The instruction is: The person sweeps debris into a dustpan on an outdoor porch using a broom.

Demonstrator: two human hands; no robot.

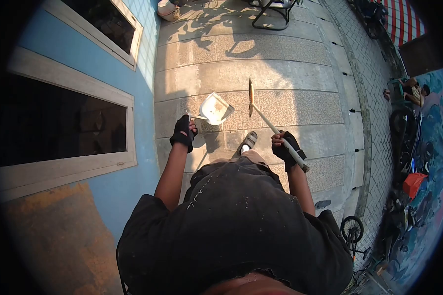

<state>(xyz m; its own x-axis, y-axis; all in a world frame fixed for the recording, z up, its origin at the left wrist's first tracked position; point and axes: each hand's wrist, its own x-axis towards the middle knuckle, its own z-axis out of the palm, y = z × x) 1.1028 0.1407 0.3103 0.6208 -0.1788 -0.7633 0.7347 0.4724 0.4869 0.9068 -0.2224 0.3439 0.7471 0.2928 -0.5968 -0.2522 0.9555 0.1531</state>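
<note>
My left hand, in a black fingerless glove, is closed around the handle of a white dustpan. The pan hangs in front of me on the left, its inside facing up with some dirt marks in it. My right hand, gloved the same way, grips the pale stick of a broom. The handle's end sticks out below that hand. The broom's narrow head points away from me, to the right of the dustpan and apart from it.
Sunlit and shaded paving lies ahead. A blue wall with windows borders the left. A black-framed chair and a pot stand farther off. At right are a bicycle, parked motorbikes and a seated person.
</note>
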